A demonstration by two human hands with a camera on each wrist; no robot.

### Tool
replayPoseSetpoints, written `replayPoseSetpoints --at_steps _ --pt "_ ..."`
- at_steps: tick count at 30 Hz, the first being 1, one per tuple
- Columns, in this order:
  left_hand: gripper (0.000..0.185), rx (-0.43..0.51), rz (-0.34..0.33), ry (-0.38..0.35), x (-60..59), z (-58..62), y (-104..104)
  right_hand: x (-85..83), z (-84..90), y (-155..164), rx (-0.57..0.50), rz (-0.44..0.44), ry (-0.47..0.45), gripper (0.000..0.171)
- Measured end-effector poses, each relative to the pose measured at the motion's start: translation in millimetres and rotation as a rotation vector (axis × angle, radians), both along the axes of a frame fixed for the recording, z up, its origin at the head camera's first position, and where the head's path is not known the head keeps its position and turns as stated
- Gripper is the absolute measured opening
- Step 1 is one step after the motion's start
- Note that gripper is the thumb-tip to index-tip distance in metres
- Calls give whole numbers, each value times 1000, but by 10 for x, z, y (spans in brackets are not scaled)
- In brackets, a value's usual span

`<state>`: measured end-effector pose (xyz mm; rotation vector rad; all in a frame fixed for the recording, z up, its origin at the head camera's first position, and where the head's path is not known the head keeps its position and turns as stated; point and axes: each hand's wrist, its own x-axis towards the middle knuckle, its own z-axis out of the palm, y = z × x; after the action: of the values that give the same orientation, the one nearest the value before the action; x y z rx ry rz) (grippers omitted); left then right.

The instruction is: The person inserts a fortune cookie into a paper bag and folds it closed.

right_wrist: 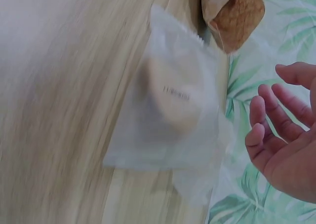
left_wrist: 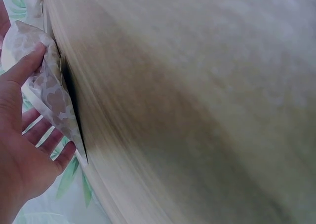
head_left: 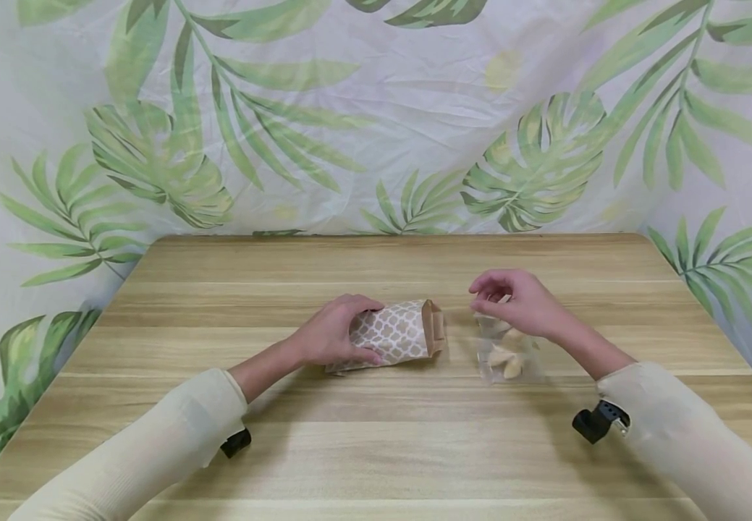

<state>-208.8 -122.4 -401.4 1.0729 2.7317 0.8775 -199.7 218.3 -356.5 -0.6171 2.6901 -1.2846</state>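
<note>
A paper bag (head_left: 391, 331) with a white and tan lattice print lies on its side on the table, its brown mouth facing right. My left hand (head_left: 335, 333) grips it from the left, thumb on the near side and fingers on the far side. In the left wrist view, the thumb presses on the printed paper bag (left_wrist: 52, 93). To the right of the bag lie clear packets (head_left: 506, 360) with folded tan cookies inside. My right hand (head_left: 522, 300) hovers at their far end, fingers loosely curved around nothing. In the right wrist view, a cookie packet (right_wrist: 170, 100) carries small dark print.
The wooden table (head_left: 376, 449) reaches back to a leaf-printed cloth (head_left: 415, 130) hanging behind it. Black wrist cameras sit under both sleeves, the right camera (head_left: 593, 423) close over the tabletop.
</note>
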Motion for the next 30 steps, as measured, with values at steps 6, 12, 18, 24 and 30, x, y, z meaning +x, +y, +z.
replayPoseSetpoints --at_steps 6,12,18,24,30 --pt "83 11 -5 1 2 3 -5 -9 6 129 53 11 55 16" --pt "83 17 -5 5 -4 -2 -25 -15 -5 237 118 -7 137 15" --pt "83 11 4 -5 3 4 -59 1 19 318 149 -30 166 14" --pt "83 7 9 -17 6 11 -71 -4 20 470 219 -25 160 15" --pt "83 7 9 -17 5 20 -70 -11 -4 612 281 -2 148 19"
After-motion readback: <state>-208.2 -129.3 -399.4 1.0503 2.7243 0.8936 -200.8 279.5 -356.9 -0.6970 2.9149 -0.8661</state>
